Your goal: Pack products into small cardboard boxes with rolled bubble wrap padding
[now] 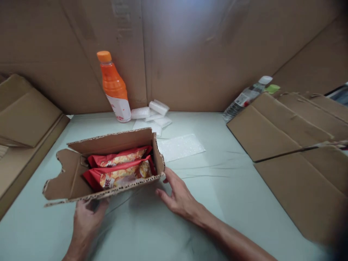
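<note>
One cardboard box (pixel 116 142) holds two red snack packets (pixel 121 174); the left hand (pixel 86 219) grasps its seven-o'clock edge, the right hand (pixel 181 199), spread loosely, touches its four-o'clock corner.

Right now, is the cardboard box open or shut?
Open: no flap covers the top of the cardboard box, and two red packets show inside.

I was at what looked like a packing spot: a cardboard wall (pixel 195 69) closed off the back of my pale table (pixel 217 195), boxes (pixel 280 125) flanked both sides, white bubble-wrap pieces (pixel 182 146) lay about, and an open carton (pixel 116 139) held red snack packets (pixel 122 175). The building I could not tell.
</note>
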A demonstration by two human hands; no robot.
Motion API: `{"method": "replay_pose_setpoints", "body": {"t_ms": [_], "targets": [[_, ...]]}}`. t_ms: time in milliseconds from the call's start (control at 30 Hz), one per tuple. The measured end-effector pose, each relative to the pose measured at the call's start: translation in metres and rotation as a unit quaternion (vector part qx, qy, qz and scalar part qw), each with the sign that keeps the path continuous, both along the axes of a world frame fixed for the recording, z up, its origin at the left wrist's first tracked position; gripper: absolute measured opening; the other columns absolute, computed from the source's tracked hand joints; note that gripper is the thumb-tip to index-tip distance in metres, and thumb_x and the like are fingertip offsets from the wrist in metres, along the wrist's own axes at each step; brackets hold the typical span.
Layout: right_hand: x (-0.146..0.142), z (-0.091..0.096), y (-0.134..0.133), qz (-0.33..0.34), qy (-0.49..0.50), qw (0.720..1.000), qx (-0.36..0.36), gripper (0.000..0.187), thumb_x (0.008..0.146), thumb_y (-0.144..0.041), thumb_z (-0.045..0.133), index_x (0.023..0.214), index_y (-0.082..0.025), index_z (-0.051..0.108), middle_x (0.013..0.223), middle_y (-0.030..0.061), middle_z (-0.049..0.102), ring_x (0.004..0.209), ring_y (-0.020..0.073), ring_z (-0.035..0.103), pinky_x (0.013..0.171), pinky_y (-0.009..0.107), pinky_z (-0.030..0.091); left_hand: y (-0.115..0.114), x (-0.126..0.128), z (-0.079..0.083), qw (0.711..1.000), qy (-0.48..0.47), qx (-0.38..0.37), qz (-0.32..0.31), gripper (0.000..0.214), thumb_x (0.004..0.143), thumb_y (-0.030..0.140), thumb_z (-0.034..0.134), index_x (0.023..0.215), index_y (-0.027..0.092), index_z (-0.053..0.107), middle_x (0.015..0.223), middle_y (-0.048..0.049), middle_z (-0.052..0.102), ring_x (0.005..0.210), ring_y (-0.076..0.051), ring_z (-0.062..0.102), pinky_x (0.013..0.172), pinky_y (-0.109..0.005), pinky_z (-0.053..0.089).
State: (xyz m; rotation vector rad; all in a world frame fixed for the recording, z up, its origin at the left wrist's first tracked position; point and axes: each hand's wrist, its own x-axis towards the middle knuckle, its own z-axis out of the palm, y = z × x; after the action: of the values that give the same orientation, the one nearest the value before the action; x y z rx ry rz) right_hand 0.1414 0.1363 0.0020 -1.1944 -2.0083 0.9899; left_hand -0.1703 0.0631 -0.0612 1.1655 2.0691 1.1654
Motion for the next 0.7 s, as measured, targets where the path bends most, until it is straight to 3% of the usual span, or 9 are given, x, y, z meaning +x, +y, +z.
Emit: {"method": "replay_pose_setpoints", "body": {"t_ms": [67, 167, 300, 400, 500, 600, 700], "targets": [[-0.005, -0.004, 0.018, -0.011, 0.008, 1.000, 0.009, 0.065, 0.087, -0.028, 0.061, 0.149, -0.021, 0.041, 0.143, 0.0155, 0.056, 0.122, 0.0304, 0.058, 0.093, 0.047, 0.057, 0.028, 0.003, 0.004, 0.998, -0.047, 0.034, 0.028, 0.050, 0.066, 0.040, 0.078, 0.105, 0.021, 0.054, 0.097, -0.0058, 0.069, 0.093, -0.025, 0.068, 0.089, -0.042, 0.056], [-0.010, -0.010, 0.044, -0.021, 0.035, 0.999, 0.015, 0.068, 0.085, -0.028, 0.061, 0.149, -0.019, 0.040, 0.146, 0.0172, 0.053, 0.123, 0.0310, 0.057, 0.089, 0.047, 0.057, 0.068, 0.012, 0.013, 0.993, -0.089, 0.071, 0.014, 0.056, 0.062, 0.034, 0.081, 0.108, 0.021, 0.052, 0.104, -0.0056, 0.066, 0.097, -0.022, 0.066, 0.095, -0.038, 0.053], [-0.003, -0.017, 0.056, -0.028, 0.044, 0.999, 0.014, 0.071, 0.087, -0.028, 0.061, 0.153, -0.021, 0.034, 0.149, 0.0178, 0.050, 0.126, 0.0304, 0.057, 0.087, 0.046, 0.059, 0.093, 0.022, 0.022, 0.991, -0.101, 0.090, 0.005, 0.062, 0.061, 0.031, 0.081, 0.115, 0.020, 0.053, 0.103, -0.0048, 0.063, 0.098, -0.022, 0.064, 0.094, -0.036, 0.052], [0.010, -0.021, 0.052, -0.041, -0.010, 0.997, 0.072, 0.061, 0.091, -0.025, 0.057, 0.150, -0.023, 0.040, 0.152, 0.0153, 0.049, 0.134, 0.0301, 0.052, 0.098, 0.050, 0.054, 0.090, 0.023, 0.023, 0.989, -0.117, 0.095, -0.003, 0.059, 0.063, 0.029, 0.080, 0.115, 0.021, 0.054, 0.104, -0.0043, 0.063, 0.098, -0.020, 0.063, 0.093, -0.033, 0.051], [0.015, -0.025, 0.053, -0.029, -0.125, 0.983, 0.131, 0.051, 0.090, -0.021, 0.058, 0.141, -0.019, 0.051, 0.150, 0.0161, 0.049, 0.135, 0.0315, 0.050, 0.107, 0.052, 0.047, 0.077, 0.023, 0.021, 0.983, -0.148, 0.108, -0.003, 0.060, 0.067, 0.029, 0.078, 0.122, 0.023, 0.054, 0.113, -0.0058, 0.063, 0.106, -0.020, 0.062, 0.097, -0.032, 0.050], [0.006, -0.026, 0.069, -0.019, -0.246, 0.955, 0.166, 0.046, 0.087, -0.019, 0.063, 0.132, -0.014, 0.059, 0.148, 0.0186, 0.051, 0.127, 0.0331, 0.053, 0.100, 0.049, 0.049, 0.060, 0.026, 0.018, 0.982, -0.158, 0.100, 0.018, 0.076, 0.071, 0.031, 0.077, 0.140, 0.025, 0.046, 0.131, -0.0111, 0.059, 0.119, -0.024, 0.060, 0.105, -0.040, 0.047], [-0.002, -0.026, 0.089, -0.023, -0.323, 0.926, 0.194, 0.023, 0.091, -0.016, 0.059, 0.111, -0.016, 0.070, 0.132, 0.0154, 0.065, 0.111, 0.0300, 0.060, 0.087, 0.043, 0.049, 0.041, 0.032, 0.016, 0.985, -0.147, 0.095, 0.004, 0.081, 0.077, 0.033, 0.074, 0.148, 0.024, 0.038, 0.144, -0.0173, 0.053, 0.129, -0.028, 0.056, 0.111, -0.050, 0.043]]}}
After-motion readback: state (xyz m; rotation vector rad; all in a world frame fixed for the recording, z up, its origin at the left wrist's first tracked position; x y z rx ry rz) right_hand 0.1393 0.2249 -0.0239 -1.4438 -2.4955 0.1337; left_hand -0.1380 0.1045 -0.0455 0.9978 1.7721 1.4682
